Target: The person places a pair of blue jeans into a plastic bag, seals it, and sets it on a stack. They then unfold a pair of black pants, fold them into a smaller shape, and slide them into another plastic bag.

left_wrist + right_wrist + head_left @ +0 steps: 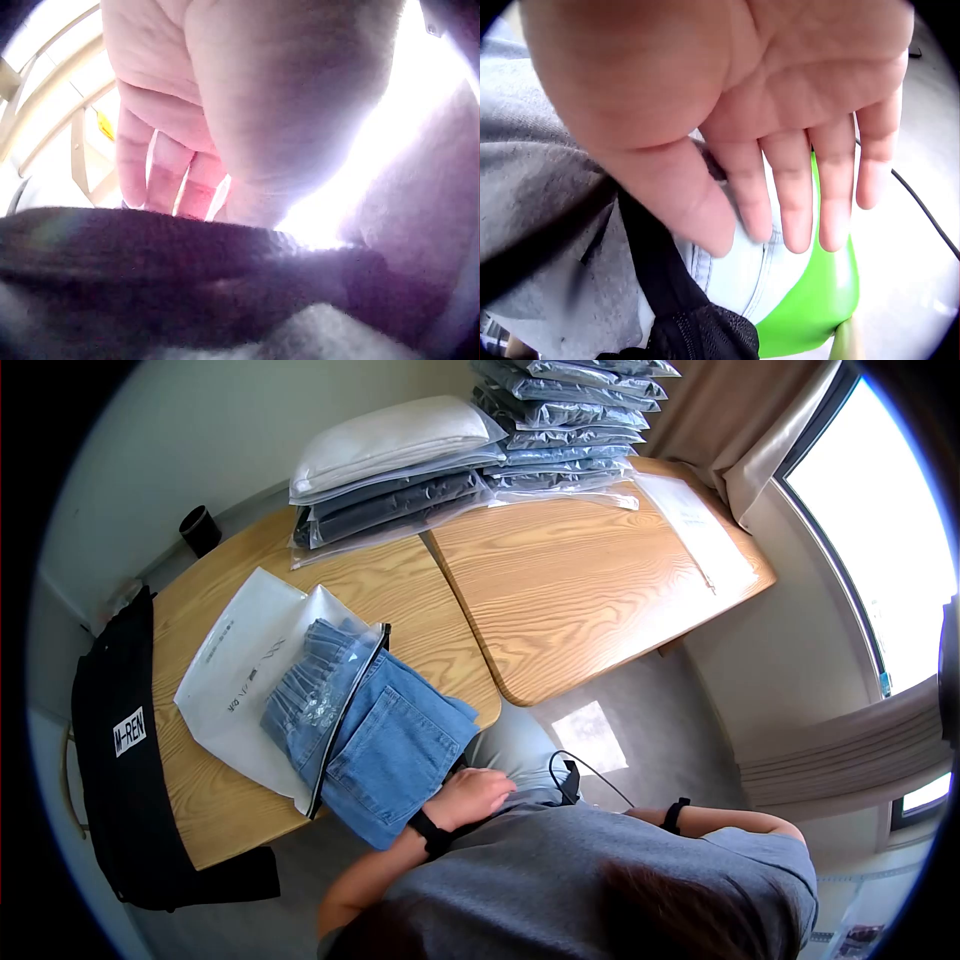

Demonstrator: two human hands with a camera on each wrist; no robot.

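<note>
Blue denim garment [380, 728], gathered waist [300, 678] inside a clear-fronted bag [225, 685], pocket [388, 752] outside, both hands [470, 798] [757, 105] loose and free

Wooden table [560, 590] (half-bagged denim [400, 745], stacked packets [570, 440])

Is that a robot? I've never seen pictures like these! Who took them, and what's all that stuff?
It's not a robot; it's a person in a grey T-shirt. The big picture looks down from a camera on the head. The other two come from wrist cameras: one shows the left hand up close, the other the right hand.

On the light brown wooden tabletop lies a white plastic bag, with a blue denim garment partly inside. Behind are stacks of dark, flat bundles in clear plastic packets.

The left hand rests on the lap, beside the denim. Nothing shows in it, but its fingertips are partly hidden up close. The right hand holds nothing; its fingers are straight.
</note>
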